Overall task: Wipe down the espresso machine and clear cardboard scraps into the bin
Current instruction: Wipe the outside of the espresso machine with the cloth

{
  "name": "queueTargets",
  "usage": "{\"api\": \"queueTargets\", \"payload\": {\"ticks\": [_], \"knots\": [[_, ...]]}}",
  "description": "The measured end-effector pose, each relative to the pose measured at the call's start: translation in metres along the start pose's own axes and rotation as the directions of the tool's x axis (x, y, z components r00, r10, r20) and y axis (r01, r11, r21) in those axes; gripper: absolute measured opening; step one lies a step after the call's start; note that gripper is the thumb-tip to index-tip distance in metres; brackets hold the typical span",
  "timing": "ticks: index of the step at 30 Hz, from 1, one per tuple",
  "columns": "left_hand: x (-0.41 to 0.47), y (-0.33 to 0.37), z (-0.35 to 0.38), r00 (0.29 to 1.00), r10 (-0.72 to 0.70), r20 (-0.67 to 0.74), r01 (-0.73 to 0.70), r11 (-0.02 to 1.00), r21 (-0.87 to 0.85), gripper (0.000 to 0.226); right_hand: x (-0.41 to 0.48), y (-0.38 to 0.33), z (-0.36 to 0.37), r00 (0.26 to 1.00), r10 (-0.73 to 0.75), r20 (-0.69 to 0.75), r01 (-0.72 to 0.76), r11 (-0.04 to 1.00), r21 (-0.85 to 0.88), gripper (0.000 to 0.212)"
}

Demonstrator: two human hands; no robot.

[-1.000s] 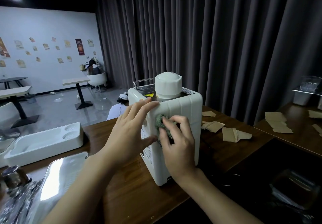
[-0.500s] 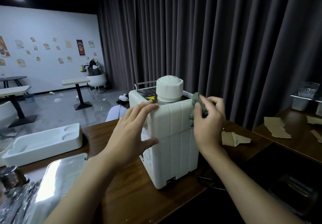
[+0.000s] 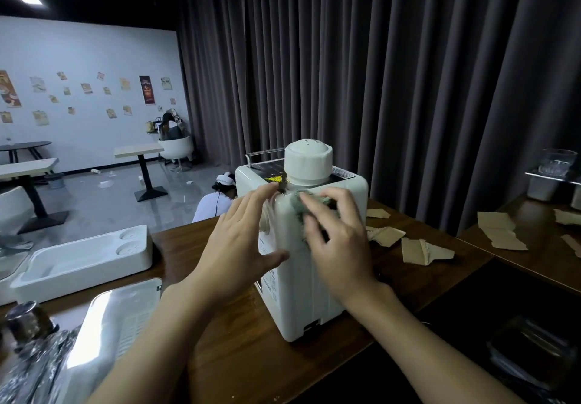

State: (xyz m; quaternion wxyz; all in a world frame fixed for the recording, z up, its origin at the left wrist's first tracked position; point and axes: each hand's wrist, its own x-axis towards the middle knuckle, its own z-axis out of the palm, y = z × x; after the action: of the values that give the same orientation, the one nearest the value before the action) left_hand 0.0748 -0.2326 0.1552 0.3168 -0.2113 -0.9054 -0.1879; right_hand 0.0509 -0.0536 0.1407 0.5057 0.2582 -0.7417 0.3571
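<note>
A white espresso machine (image 3: 301,296) with a round white cap on top stands on the brown wooden counter (image 3: 251,353). My left hand (image 3: 239,246) rests flat against its left side with fingers spread. My right hand (image 3: 339,246) grips a grey-green cloth (image 3: 300,205) and presses it on the upper back face of the machine. Brown cardboard scraps (image 3: 421,251) lie on the counter to the right of the machine, and more cardboard scraps (image 3: 500,230) lie on the neighbouring counter.
A white moulded tray (image 3: 78,262) sits at the left. A shiny steel tray (image 3: 110,325) and a metal jug (image 3: 28,322) are at the bottom left. A steel container with a glass (image 3: 547,180) stands at far right. A dark recess (image 3: 518,340) lies at lower right.
My right hand has swept the cloth from the machine's right top corner back to the middle of its upper face. My left hand stays on the left side.
</note>
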Motion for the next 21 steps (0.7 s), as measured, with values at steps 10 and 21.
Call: {"api": "queueTargets", "payload": {"ticks": [10, 21], "knots": [[0.003, 0.009, 0.002, 0.999, -0.021, -0.041, 0.022, 1.0, 0.02, 0.081, 0.006, 0.041, -0.01, 0.92, 0.286, -0.267, -0.299, 0.954, -0.009, 0.029], [-0.001, 0.02, 0.006, 0.994, -0.088, -0.065, 0.089, 0.996, 0.01, 0.08, -0.03, 0.041, -0.001, 0.991, -0.132, 0.03, 0.134, 0.99, -0.053, 0.03]]}}
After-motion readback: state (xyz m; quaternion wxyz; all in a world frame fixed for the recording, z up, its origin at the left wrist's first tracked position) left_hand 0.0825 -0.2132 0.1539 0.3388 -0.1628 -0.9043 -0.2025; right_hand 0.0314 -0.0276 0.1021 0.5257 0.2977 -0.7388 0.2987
